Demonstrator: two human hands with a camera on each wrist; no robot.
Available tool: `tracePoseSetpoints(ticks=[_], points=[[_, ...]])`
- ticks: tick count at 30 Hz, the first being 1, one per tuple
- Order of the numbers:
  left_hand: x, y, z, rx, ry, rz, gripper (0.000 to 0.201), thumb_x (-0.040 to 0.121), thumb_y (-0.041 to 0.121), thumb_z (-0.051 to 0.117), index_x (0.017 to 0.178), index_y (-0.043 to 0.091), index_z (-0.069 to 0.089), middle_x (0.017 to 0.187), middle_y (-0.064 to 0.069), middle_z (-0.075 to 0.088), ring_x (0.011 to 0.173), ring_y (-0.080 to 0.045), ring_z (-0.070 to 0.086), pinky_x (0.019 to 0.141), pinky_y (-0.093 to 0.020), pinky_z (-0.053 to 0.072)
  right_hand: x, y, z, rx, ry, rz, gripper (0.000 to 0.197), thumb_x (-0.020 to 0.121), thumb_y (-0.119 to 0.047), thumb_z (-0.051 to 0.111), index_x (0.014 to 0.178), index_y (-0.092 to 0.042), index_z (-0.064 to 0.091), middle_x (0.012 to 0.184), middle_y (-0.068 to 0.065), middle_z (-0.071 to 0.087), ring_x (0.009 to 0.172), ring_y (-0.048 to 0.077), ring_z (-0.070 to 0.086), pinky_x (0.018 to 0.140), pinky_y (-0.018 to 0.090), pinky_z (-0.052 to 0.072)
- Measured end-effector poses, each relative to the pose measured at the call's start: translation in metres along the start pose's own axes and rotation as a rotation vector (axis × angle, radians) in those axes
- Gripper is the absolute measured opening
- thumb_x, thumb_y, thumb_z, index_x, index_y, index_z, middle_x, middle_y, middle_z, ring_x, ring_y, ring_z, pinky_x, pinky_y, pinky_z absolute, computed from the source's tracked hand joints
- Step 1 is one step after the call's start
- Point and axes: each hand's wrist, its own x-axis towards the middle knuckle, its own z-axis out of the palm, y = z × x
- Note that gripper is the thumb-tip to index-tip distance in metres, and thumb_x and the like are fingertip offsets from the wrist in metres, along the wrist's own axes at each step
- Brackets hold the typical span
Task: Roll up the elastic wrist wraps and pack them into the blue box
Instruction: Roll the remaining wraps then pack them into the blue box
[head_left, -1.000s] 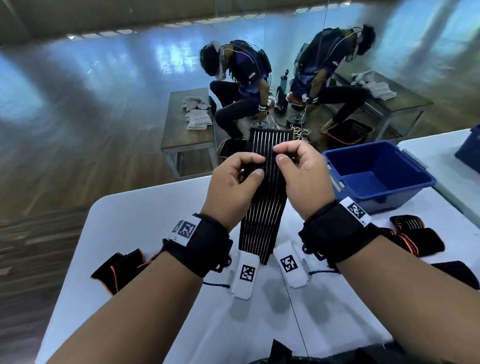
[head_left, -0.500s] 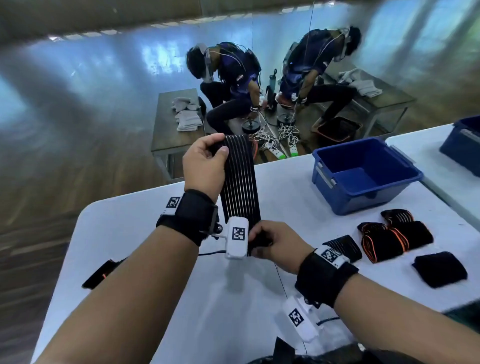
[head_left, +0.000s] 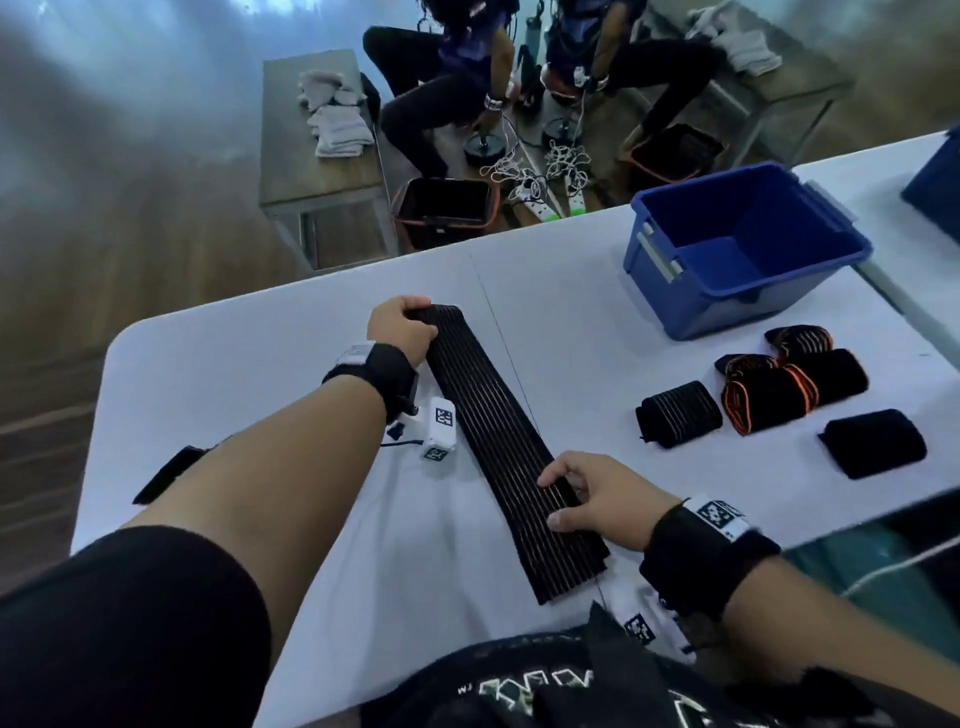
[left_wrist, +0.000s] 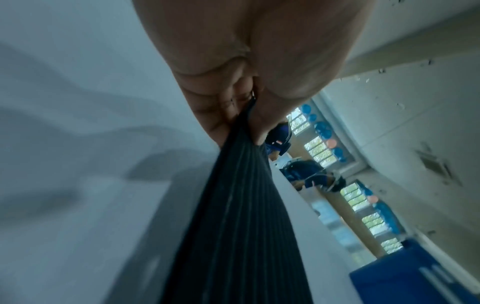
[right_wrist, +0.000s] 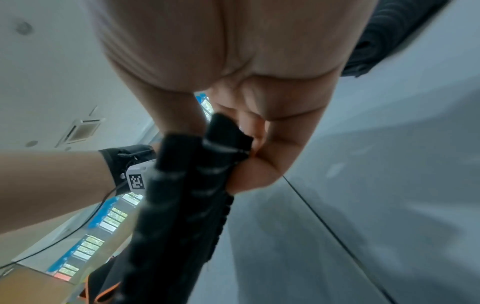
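A long black ribbed elastic wrap (head_left: 498, 431) lies stretched out flat on the white table (head_left: 260, 364). My left hand (head_left: 402, 325) pinches its far end, with the wrap (left_wrist: 233, 216) running out from between thumb and fingers. My right hand (head_left: 576, 493) pinches the wrap (right_wrist: 187, 205) close to its near end. The blue box (head_left: 737, 244) stands open at the far right of the table, with nothing in it that I can see. Several rolled wraps (head_left: 678, 413), some black and some with orange edges (head_left: 769, 395), lie on the table in front of the box.
One more black wrap with orange trim (head_left: 169, 473) lies at the table's left edge, partly behind my left arm. A second blue box (head_left: 935, 182) is at the far right. Beyond the table, people sit at low wooden benches with towels (head_left: 337, 124).
The wrap was held up in the air with both hands at its top. Then my right hand slid down to the near end, and now the wrap lies stretched flat on the table.
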Motion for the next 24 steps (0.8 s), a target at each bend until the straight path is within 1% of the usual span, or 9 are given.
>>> tracePoseSetpoints(ticks=[2,3,5,7,9,11,16,20,24], points=[[0.003,-0.007,0.006,0.115,-0.054,-0.012,0.038,0.074,0.000,0.079,0.095,0.030,0.068,0.107,-0.005,0.070,0.099,-0.026,0.069,0.090,-0.044,0.060,-0.003,0.008,0.007,-0.060,0.044,0.038,0.034,0.077,-0.022,0.083,0.103,-0.032,0.063,0.091,-0.017,0.052,0.083,-0.005,0.047,0.077,0.021,0.042],[0.002,-0.007,0.009,0.196,-0.082,-0.002,0.039,0.074,0.003,0.081,0.099,0.030,0.068,0.109,-0.005,0.070,0.101,-0.026,0.068,0.093,-0.042,0.058,-0.005,0.010,0.010,-0.084,0.065,0.061,0.034,0.076,-0.024,0.083,0.102,-0.032,0.063,0.092,-0.016,0.052,0.081,-0.003,0.049,0.076,0.022,0.043],[0.002,-0.005,0.013,0.351,-0.114,0.039,0.042,0.077,0.009,0.082,0.114,0.024,0.068,0.117,-0.006,0.068,0.108,-0.025,0.066,0.099,-0.037,0.054,-0.008,0.014,0.015,-0.119,0.101,0.104,0.034,0.075,-0.027,0.084,0.101,-0.032,0.063,0.098,-0.012,0.056,0.085,0.000,0.053,0.077,0.024,0.047],[0.006,-0.001,0.015,0.503,-0.126,0.103,0.049,0.081,0.016,0.081,0.126,0.018,0.064,0.128,-0.008,0.062,0.115,-0.027,0.062,0.100,-0.034,0.050,-0.009,0.014,0.016,-0.180,0.137,0.115,0.032,0.075,-0.030,0.084,0.098,-0.030,0.062,0.100,-0.006,0.060,0.089,0.007,0.057,0.081,0.028,0.051],[0.011,0.003,0.018,0.616,-0.135,0.148,0.054,0.083,0.026,0.081,0.132,0.017,0.060,0.136,-0.010,0.053,0.118,-0.029,0.059,0.098,-0.036,0.048,-0.009,0.015,0.017,-0.202,0.172,0.123,0.029,0.075,-0.032,0.083,0.094,-0.027,0.062,0.099,-0.002,0.061,0.091,0.015,0.059,0.083,0.032,0.052],[0.014,0.003,0.018,0.673,-0.131,0.147,0.059,0.085,0.035,0.079,0.136,0.018,0.056,0.140,-0.012,0.047,0.116,-0.032,0.060,0.099,-0.038,0.049,-0.008,0.017,0.017,-0.208,0.196,0.122,0.027,0.076,-0.034,0.082,0.093,-0.026,0.062,0.096,-0.001,0.062,0.090,0.016,0.060,0.081,0.032,0.052],[0.011,0.000,0.013,0.735,-0.130,0.133,0.070,0.088,0.043,0.072,0.149,0.025,0.042,0.144,-0.013,0.037,0.119,-0.039,0.057,0.106,-0.046,0.046,-0.006,0.019,0.014,-0.256,0.178,0.079,0.022,0.081,-0.035,0.077,0.096,-0.025,0.065,0.095,-0.004,0.063,0.089,0.012,0.059,0.082,0.027,0.051],[-0.004,-0.009,0.003,0.632,-0.128,0.180,0.068,0.093,0.035,0.067,0.153,0.023,0.038,0.147,-0.012,0.046,0.130,-0.033,0.051,0.110,-0.043,0.040,-0.003,0.021,0.006,-0.291,0.138,0.040,0.013,0.083,-0.032,0.075,0.091,-0.027,0.067,0.090,-0.008,0.066,0.086,0.007,0.062,0.082,0.026,0.053],[-0.024,-0.023,-0.003,0.486,-0.099,0.140,0.053,0.094,0.032,0.067,0.144,0.025,0.049,0.128,-0.003,0.063,0.117,-0.025,0.059,0.097,-0.033,0.045,0.000,0.027,0.001,-0.285,0.093,0.036,0.013,0.081,-0.023,0.078,0.086,-0.026,0.066,0.084,-0.008,0.067,0.080,0.008,0.064,0.080,0.029,0.056]])
